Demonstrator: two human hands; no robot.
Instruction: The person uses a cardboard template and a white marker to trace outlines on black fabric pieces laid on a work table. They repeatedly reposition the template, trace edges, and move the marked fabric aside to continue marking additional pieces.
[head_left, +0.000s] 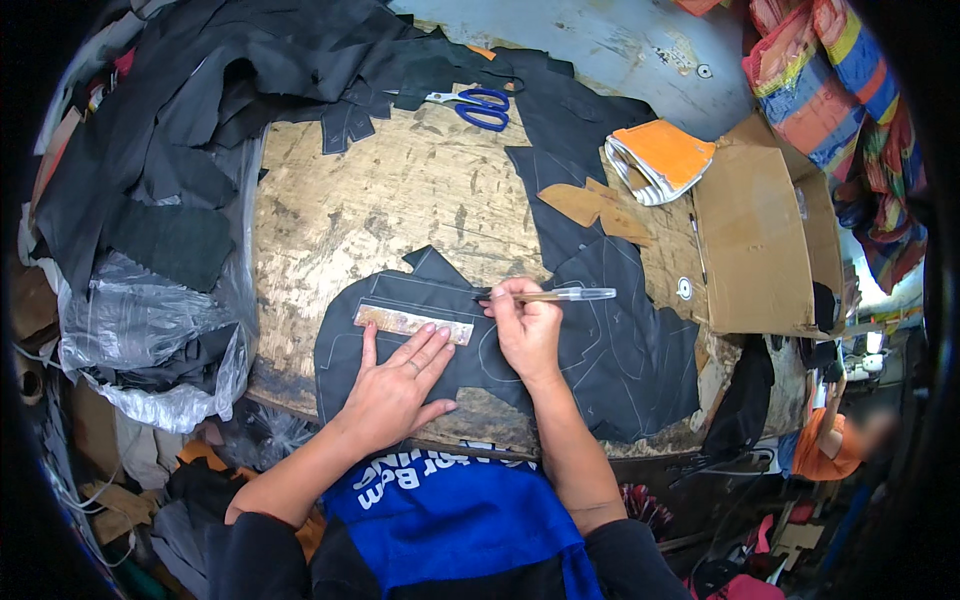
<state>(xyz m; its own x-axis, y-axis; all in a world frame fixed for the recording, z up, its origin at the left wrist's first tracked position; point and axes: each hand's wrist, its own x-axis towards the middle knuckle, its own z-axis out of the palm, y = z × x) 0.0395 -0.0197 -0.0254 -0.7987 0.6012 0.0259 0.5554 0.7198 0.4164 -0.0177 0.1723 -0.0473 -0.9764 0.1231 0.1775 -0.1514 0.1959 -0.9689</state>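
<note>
A piece of black leather-like material (640, 350) with pale drawn outlines lies at the near edge of the worn wooden table (390, 200). On its left part rests a short, flat rectangular strip (413, 321), brownish and pale. My left hand (405, 380) lies flat with fingers spread, its fingertips pressing on the strip. To the right of the strip, my right hand (527, 325) grips a pen (580, 295) with a clear barrel. The pen's tip points left, near a line above the strip's right end; whether it touches is too small to tell.
Blue-handled scissors (482, 108) lie at the far side beside heaped black material (230, 70). At the right are tan pattern pieces (597, 208), a folded orange and white cloth (660, 160) and a cardboard box (755, 230). A clear plastic bag (150, 340) bulges at the left edge. Another person (830, 440) is at far right.
</note>
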